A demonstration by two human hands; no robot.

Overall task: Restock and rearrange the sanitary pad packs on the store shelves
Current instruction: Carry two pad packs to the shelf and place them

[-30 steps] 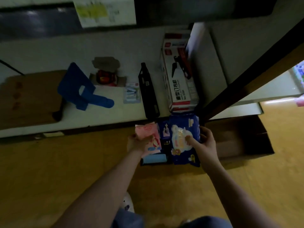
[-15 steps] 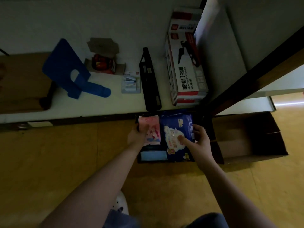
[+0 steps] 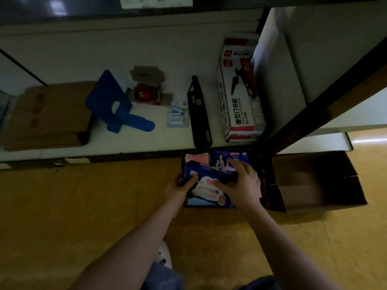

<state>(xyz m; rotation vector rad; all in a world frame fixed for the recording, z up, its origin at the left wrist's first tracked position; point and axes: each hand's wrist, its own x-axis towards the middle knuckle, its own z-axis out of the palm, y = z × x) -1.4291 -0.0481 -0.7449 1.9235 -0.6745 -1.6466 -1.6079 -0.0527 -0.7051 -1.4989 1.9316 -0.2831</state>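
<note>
The only legible print is on the red-and-white stapler box (image 3: 240, 97) at the right end of the shelf. Its white side panel carries large black Chinese characters, 重型订书机, with "HEAVY DUTY STAPLER" in small capitals beside them and "No 0390" next to that. The dark blue pad pack (image 3: 207, 185) nearer, by the floor, has white print too blurred to read. The paper sign (image 3: 157, 2) at the far top edge and the small carded pack (image 3: 177, 117) on the shelf bear print too small to make out.
</note>
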